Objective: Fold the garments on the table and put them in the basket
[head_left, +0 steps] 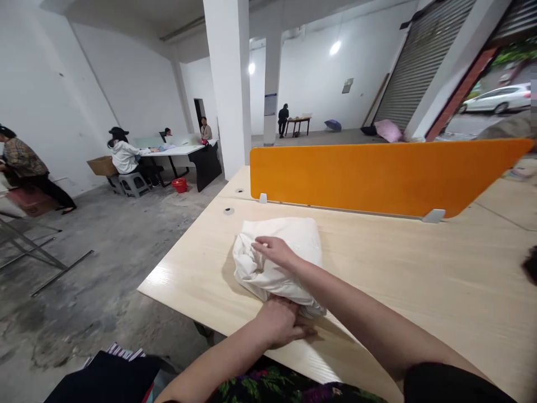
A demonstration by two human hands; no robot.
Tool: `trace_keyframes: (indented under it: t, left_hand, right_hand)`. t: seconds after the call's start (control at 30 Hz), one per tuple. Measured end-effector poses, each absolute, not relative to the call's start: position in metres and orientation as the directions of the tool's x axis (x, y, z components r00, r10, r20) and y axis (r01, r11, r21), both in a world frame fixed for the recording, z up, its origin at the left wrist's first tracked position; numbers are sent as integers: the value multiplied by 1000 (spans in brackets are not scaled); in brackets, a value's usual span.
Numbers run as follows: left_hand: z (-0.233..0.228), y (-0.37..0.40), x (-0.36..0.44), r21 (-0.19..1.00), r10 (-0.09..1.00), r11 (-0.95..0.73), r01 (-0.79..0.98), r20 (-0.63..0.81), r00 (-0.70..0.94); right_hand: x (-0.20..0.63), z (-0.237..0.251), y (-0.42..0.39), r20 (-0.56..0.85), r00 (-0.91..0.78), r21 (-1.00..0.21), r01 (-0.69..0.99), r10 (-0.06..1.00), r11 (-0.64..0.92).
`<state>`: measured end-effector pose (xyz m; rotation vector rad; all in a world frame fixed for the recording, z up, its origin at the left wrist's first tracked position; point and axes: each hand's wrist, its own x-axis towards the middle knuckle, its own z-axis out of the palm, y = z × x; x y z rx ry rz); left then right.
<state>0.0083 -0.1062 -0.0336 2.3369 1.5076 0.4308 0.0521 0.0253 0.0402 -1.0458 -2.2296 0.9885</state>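
Observation:
A folded white cloth bundle [289,235] lies on the light wooden table [419,268], close to its near left corner. My right hand [274,251] rests on top of the bundle, fingers laid flat and pointing left. At the bundle's near edge, my left hand [280,323] presses against the cloth, fingers tucked under its lower fold.
An orange divider panel [377,176] stands across the table behind the cloth. A white pillar [229,84] rises beyond the table's far left corner. Other people sit at a far table [184,150] on the left. Metal frame legs [37,252] lie on the concrete floor.

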Motion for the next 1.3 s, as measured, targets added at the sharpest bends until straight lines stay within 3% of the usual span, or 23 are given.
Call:
trace_keyframes:
  t: [0.07, 0.17, 0.23, 0.33, 0.43, 0.53, 0.6, 0.7, 0.77, 0.8, 0.87, 0.97, 1.13, 1.3]
  left_hand:
    - [-38, -105, 10, 410, 921, -384, 827, 109, 373]
    - [-44, -99, 17, 327, 908, -415, 849, 216, 360]
    - [-46, -94, 21, 217, 879, -450, 866, 277, 387]
    - [-41, -89, 15, 100, 842, -511, 854, 259, 474]
    - [-25, -102, -16, 145, 787, -616, 774, 151, 598]
    - [-7, -136, -65, 274, 816, -574, 772, 104, 569]
    - [1, -161, -96, 422, 890, -437, 794, 73, 450]
    - [6, -181, -124, 679, 996, -83, 730, 68, 50]
    - [10, -174, -125, 793, 951, 122, 596, 79, -298]
    - [13, -165, -120, 819, 906, 174, 547, 84, -414]
    - [21, -137, -106, 814, 866, 215, 539, 96, -491]
    - [31, -88, -83, 771, 865, 291, 567, 42, -501]
    - [24, -53, -72, 848, 797, 311, 429, 14, -604]
    - [4, -60, -80, 870, 778, 313, 382, -4, -629]
  right_hand:
    - [71, 44, 45, 256, -619, -536, 548, 742, 642]
    - [97, 34, 70, 137, -622, -250, 731, 771, 635]
    - [108, 22, 77, 23, -568, -197, 804, 822, 561]
    - [114, 9, 67, 22, -485, -160, 861, 874, 482]
    - [122, 9, 38, 62, -397, -126, 907, 916, 401]
    - [149, 14, 5, 43, -452, -180, 874, 891, 452]
    - [175, 19, -10, -18, -542, -308, 803, 840, 511]
    - [205, 29, -19, -37, -517, -480, 760, 855, 439]
    - [208, 36, -17, 114, -435, -481, 763, 893, 432]
    - [204, 39, -14, 217, -414, -453, 759, 884, 467]
    - [187, 41, -5, 348, -442, -388, 735, 827, 556]
    - [153, 34, 15, 343, -485, -355, 726, 805, 589]
    - [126, 8, 50, 329, -435, -489, 681, 838, 545]
    - [131, -12, 66, 445, -291, -643, 555, 847, 528]
